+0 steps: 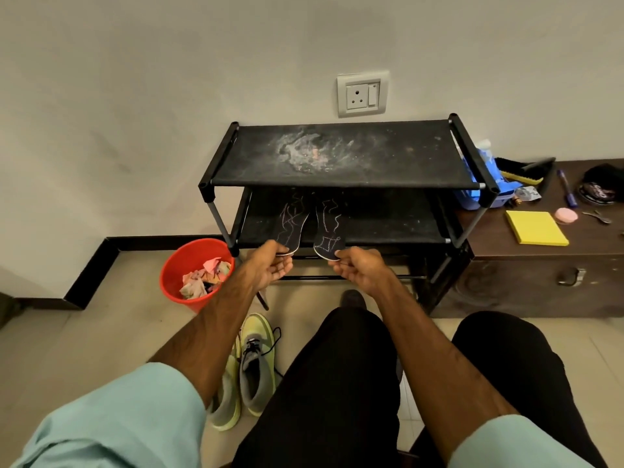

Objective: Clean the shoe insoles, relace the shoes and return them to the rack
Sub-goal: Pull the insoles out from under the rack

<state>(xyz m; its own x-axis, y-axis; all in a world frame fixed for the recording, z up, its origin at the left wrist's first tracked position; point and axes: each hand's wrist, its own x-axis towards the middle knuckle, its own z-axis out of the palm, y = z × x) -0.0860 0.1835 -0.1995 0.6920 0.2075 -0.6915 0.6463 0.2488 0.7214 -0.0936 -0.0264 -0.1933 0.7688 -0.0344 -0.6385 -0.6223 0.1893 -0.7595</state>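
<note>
Two dark insoles with pale chalk-like lines lie side by side on the lower shelf of the black shoe rack (347, 184). My left hand (270, 263) pinches the heel end of the left insole (290, 228). My right hand (358, 268) pinches the heel end of the right insole (329, 231). A pair of yellow-green and grey shoes (246, 369) stands on the floor by my left knee, with a black lace trailing loose. The rack's top shelf is smeared with whitish dust.
A red bucket (194, 265) holding crumpled rags stands left of the rack. To the right, a dark wooden chest (540, 261) carries a yellow pad (537, 228), a pink disc, a pen, a brush and a blue basket. A wall socket (363, 94) sits above the rack.
</note>
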